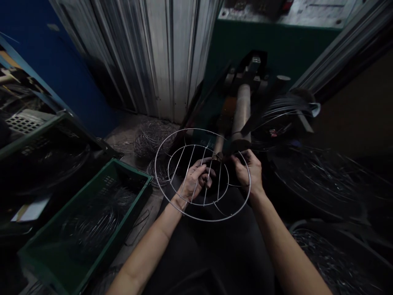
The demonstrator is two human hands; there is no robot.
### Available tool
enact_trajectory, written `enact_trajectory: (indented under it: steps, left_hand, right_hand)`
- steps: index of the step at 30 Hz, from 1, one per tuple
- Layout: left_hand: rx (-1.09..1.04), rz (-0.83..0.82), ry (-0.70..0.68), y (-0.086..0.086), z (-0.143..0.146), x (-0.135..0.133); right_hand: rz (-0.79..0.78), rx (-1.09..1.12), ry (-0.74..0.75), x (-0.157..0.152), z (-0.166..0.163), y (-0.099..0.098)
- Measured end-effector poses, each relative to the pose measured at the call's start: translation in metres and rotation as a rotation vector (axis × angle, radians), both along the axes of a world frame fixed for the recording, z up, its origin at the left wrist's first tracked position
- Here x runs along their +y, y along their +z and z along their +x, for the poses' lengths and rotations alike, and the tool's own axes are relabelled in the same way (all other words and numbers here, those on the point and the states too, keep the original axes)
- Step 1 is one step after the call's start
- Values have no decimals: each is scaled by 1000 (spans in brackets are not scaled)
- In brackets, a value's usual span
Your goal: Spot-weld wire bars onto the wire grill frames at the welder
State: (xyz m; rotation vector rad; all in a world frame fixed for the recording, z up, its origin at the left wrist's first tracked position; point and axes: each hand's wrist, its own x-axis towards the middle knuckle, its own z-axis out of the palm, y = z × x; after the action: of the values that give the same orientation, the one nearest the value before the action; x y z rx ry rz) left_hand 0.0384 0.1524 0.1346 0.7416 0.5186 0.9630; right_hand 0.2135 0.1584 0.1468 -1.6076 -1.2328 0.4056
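Head view: wire rack, 2 rings with crossbars (204,204), level or nearly so, centre, in front of green machine (229,41) and its metal cylinder (242,106). Left hand (198,176) behind the crossbars, fingers curled, partly open; cannot tell what, if anything, it grips. Right hand (249,170) at the rack's right rim, thumb and fingers drawn together; grip on rim unclear. Near left: green crate (132,169) containing wire pieces. Farther, beyond crate: tangled wire (153,137) on floor.
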Motion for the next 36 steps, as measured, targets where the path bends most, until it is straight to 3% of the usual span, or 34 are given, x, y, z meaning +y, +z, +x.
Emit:
enact_trajectory:
  steps: [5,11,14,22,31,36]
  left_hand:
    - [38,33,-11,-2,-1,0]
    - [37,37,11,-6,9,-10]
    - [14,52,65,-8,16,-19]
    - [56,105,324,-4,21,-21]
    - [33,115,398,-5,29,-4]
    - [13,98,407,-2,31,1]
  right_hand:
    - [-5,34,64,-5,7,4]
    - [-164,57,236,-73,22,4]
    - [-195,109,206,-90,16,2]
    - [-28,332,-67,-39,-15,3]
    - [-12,20,-140,-16,-9,-5]
    - [-33,-23,-150,-10,-8,-3]
